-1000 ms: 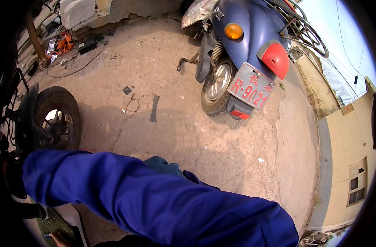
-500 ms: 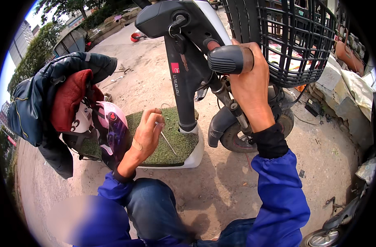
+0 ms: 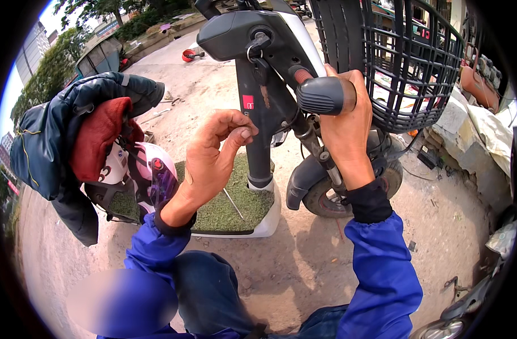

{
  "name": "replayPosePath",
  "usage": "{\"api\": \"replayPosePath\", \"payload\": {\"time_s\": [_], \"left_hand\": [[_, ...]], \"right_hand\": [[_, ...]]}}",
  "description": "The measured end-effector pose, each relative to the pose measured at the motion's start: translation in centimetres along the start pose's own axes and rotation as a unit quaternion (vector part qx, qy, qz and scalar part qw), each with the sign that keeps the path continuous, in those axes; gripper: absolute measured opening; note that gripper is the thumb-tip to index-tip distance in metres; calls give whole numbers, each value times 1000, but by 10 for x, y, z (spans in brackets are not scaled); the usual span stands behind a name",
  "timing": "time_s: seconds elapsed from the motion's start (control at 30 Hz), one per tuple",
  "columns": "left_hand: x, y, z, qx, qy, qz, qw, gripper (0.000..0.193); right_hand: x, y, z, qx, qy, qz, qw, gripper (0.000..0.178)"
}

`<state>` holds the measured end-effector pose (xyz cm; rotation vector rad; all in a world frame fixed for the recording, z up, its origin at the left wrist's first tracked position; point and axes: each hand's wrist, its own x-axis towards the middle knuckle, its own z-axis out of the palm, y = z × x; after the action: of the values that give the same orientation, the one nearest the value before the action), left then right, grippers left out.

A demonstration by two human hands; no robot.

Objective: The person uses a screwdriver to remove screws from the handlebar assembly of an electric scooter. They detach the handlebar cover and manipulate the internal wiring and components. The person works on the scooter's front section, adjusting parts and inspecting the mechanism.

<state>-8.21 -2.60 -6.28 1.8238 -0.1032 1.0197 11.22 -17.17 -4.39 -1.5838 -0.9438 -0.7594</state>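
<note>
Beside the front of an electric scooter (image 3: 252, 113), my right hand (image 3: 347, 133) grips a black, ribbed turn signal light (image 3: 320, 96) with an amber end. A reddish ribbed stalk (image 3: 302, 74) joins the light to the black front panel. My left hand (image 3: 216, 150) is raised over the footboard, its fingers curled and the thumb near the fingertips; whatever it may pinch is too small to make out. Below it, a thin metal rod (image 3: 233, 204) lies on the green turf mat (image 3: 241, 214). A key (image 3: 264, 93) hangs from a ring at the ignition lock (image 3: 260, 40).
Left of the footboard, a dark padded cover (image 3: 49, 147) with red lining drapes over the seat area, beside a pink helmet (image 3: 151, 161). A black basket (image 3: 408, 73) rises at the scooter's front. Broken concrete (image 3: 462, 141) stands at right; another two-wheeler (image 3: 467, 305) is at lower right.
My left hand has risen from the mat toward the scooter's steering column, leaving the metal rod lying there. The right hand keeps its grip on the light. The view has shifted slightly.
</note>
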Motion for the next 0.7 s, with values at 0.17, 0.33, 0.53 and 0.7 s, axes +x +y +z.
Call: {"api": "replayPosePath", "payload": {"time_s": [0.17, 0.33, 0.53, 0.7], "left_hand": [[24, -21, 3, -44, 14, 15, 999, 25], [58, -46, -1, -119, 24, -48, 991, 30], [72, -36, 33, -122, 72, -33, 989, 23], [87, -20, 55, -150, 102, -4, 984, 21]], "right_hand": [[-3, -2, 4, 1, 55, 5, 998, 33], [-2, -6, 10, 53, 61, 23, 996, 37], [-2, -2, 7, 16, 56, 14, 998, 40], [-2, -1, 8, 7, 53, 9, 999, 37]]}}
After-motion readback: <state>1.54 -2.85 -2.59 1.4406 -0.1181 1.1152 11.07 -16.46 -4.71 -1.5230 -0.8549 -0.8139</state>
